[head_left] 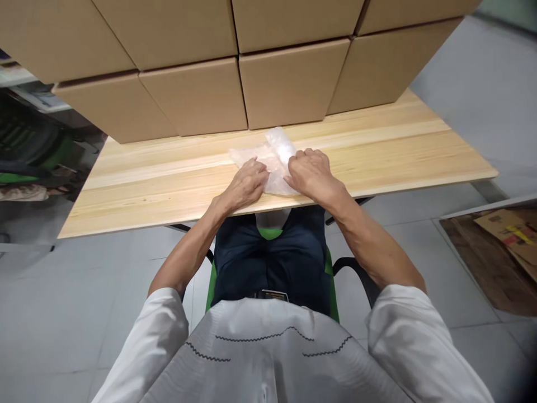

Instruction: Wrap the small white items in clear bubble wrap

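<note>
Both hands, left hand (247, 182) and right hand (310, 172), press flat on the plastic bag (274, 159) (partly rolled, rest unrolled) before the cardboard boxes (289, 84)

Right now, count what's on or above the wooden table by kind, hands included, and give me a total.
Cardboard boxes: 8 in view, some cut off by the frame
Clear plastic bag: 1
Hands on the bag: 2, left hand and right hand
Total: 11
</note>
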`<state>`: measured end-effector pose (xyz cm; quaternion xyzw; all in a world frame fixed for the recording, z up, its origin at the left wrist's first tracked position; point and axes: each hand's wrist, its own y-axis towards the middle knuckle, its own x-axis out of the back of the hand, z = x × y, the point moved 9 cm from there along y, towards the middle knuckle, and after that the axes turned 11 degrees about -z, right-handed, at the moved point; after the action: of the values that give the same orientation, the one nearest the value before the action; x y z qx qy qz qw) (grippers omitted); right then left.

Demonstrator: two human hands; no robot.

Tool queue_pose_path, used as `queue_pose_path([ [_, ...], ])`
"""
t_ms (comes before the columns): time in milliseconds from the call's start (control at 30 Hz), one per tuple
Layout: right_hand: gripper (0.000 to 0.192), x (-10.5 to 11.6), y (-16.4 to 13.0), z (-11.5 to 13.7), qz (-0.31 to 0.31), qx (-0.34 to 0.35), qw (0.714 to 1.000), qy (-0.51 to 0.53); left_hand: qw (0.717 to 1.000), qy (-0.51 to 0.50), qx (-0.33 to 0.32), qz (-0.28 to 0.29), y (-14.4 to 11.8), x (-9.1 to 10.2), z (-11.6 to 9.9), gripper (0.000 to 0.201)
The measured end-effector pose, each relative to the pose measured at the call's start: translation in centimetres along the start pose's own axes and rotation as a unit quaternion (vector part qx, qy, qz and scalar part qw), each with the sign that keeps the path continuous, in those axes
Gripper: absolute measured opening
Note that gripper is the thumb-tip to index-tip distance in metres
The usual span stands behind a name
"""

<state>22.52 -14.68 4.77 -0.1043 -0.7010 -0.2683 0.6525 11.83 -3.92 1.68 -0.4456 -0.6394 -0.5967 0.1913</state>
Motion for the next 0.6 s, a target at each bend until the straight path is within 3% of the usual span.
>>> queue_pose_path([
  [100,0.046,-0.6,-0.5,-1.5,-0.004,-0.026,1.0,0.002,0.999,-0.032,0.005,0.028,0.0,-0.3,-0.7,0.022],
  [267,0.041,-1.4,-0.1,-6.8,-0.015,-0.117,0.991,0.064,0.999,-0.042,-0.016,0.023,-0.1,-0.3,-1.3,0.024],
  [467,0.021,-2.9,0.4,-13.1,-0.048,-0.196,0.94,0.276,0.998,-0.042,-0.042,0.006,-1.5,0.8,-1.2,0.025],
  [600,0.022,-2.9,0.1,-16.4,-0.067,-0.244,0.929,0.271,0.999,-0.032,-0.027,0.0,-2.2,1.3,-0.5,0.025],
])
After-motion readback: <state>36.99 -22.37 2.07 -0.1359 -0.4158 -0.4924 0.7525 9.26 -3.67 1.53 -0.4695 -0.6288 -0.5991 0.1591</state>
